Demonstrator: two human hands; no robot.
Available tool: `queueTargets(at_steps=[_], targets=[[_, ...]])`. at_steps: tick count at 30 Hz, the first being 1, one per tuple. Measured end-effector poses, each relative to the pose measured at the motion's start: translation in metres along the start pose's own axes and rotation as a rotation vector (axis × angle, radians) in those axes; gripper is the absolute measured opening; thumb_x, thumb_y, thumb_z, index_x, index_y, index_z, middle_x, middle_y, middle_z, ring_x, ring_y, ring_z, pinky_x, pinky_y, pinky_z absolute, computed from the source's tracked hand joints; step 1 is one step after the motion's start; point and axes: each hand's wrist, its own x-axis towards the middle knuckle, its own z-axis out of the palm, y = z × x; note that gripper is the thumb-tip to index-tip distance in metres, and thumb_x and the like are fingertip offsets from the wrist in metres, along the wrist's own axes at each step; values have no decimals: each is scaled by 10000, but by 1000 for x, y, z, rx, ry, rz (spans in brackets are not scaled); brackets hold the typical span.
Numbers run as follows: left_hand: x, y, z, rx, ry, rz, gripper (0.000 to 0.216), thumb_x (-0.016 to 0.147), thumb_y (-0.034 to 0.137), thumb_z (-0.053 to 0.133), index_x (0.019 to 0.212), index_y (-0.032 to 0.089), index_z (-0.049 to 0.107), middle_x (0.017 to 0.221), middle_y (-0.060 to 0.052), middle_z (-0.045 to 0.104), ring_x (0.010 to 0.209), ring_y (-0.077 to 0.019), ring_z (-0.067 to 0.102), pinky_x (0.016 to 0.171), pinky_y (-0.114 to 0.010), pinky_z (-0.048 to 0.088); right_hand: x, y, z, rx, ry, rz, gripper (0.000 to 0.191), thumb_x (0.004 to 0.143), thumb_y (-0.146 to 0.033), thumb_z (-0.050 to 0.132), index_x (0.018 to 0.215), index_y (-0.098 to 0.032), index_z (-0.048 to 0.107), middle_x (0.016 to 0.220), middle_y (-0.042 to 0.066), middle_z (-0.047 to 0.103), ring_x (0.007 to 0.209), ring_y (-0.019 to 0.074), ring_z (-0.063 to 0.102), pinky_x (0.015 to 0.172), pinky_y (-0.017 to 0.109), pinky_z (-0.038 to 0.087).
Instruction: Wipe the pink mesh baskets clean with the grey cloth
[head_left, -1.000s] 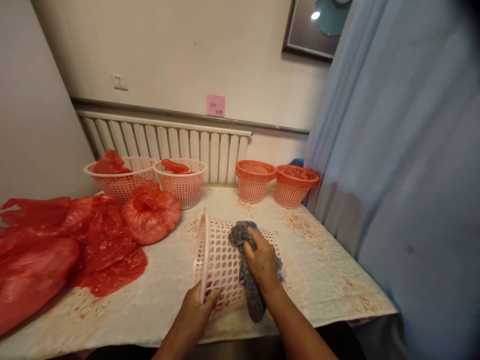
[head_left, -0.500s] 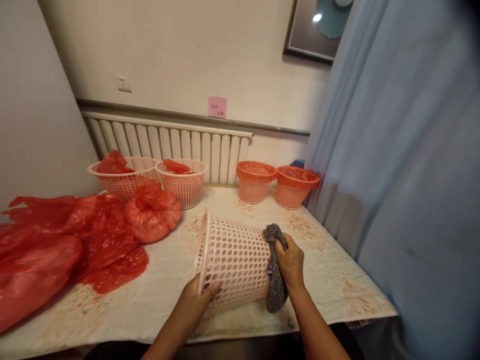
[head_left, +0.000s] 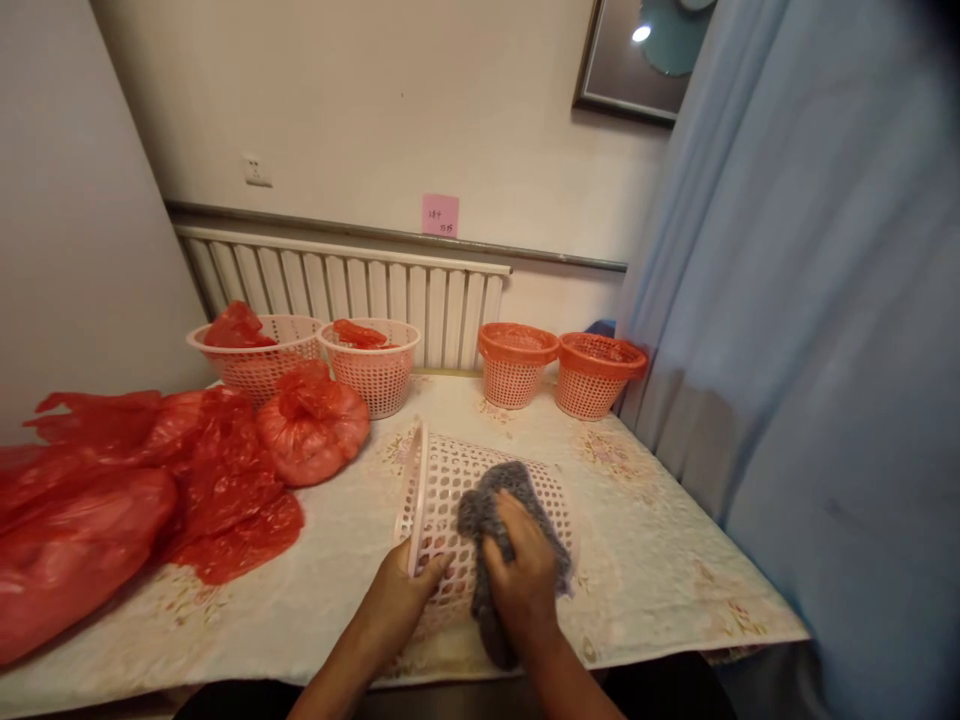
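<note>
A pale pink perforated plastic basket (head_left: 442, 480) lies on its side over the table, its open rim facing left. My left hand (head_left: 401, 595) is closed on the rim at the lower left, thumb outside the wall and the other fingers mostly hidden. Against the basket's side, my right hand (head_left: 521, 570) presses a dark grey cloth (head_left: 510, 480), its fingers bent over the fabric. The cloth covers the middle of the wall, and one end hangs down below the hand.
Full red plastic bags (head_left: 82, 540) fill the table's left side. Two pink baskets (head_left: 375, 375) with red bags stand behind them, and two red-lined baskets (head_left: 514, 375) stand at the back right. A blue curtain (head_left: 750, 300) borders the right. The flowered tablecloth (head_left: 660, 560) covers the table.
My right hand has moved left with the cloth, from the basket's base end onto the middle of its side. My left hand keeps its grip on the rim.
</note>
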Motion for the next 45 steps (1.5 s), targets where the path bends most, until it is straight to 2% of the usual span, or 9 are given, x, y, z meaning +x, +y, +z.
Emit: queueTargets(at_steps=[3,7,15,21,25,28,32,38,45], targets=[[0,-7,0,13,17,76,261,739,342,626,893,132,644,824,-51,728,836,-249,658,791,-315,506,7,-36,10,106,-48,-149,380,744,-100,482,1102,-153,601,1171,101,625,1171,215,526,995,409,442],[0,-14,-2,14,36,88,263,753,307,593,931,120,645,873,-70,735,857,-260,659,793,-324,510,29,-52,15,170,-48,-157,400,727,-94,477,1095,-177,611,1121,81,650,1123,206,562,993,401,449],[-10,-16,1,28,8,33,388,773,378,601,1056,113,635,998,-99,731,966,-291,652,889,-388,499,48,-4,11,95,-56,11,384,784,-163,491,1150,-177,610,1135,78,649,1076,194,588,975,361,448],[-15,-26,5,-30,-2,10,408,774,426,610,1056,133,638,1025,-94,728,965,-281,663,863,-371,528,53,57,-18,4,-68,273,337,815,-294,471,1092,-202,640,1061,55,681,963,210,629,864,338,473],[-15,-33,6,-71,-22,0,417,783,442,603,1075,146,630,1075,-95,713,967,-273,666,826,-352,548,53,80,-36,-33,-44,422,331,817,-357,462,1031,-207,664,908,35,712,793,197,643,726,286,469],[-17,-31,3,-53,-34,4,377,796,419,590,1058,152,637,1068,-92,714,949,-266,669,838,-357,536,47,84,-39,-50,-15,448,336,818,-365,455,1019,-199,667,886,39,712,775,198,637,705,279,455],[-17,-11,1,-26,-54,-2,353,760,359,630,1042,147,637,1021,-79,725,970,-255,654,878,-340,503,35,83,-38,-53,-6,414,367,820,-371,461,1081,-188,643,1022,66,689,889,216,629,785,302,456],[-9,23,5,-96,-46,-67,291,717,259,612,981,138,614,879,-52,729,822,-229,668,735,-321,531,19,78,-44,-58,33,426,351,830,-357,463,1083,-184,632,1050,67,678,940,222,624,848,321,454],[-6,8,2,-16,-6,-76,222,704,287,617,860,130,638,774,-50,720,731,-228,662,673,-320,524,0,54,-28,-108,120,343,377,814,-314,497,1120,-134,624,1128,120,649,1036,251,605,927,390,458]])
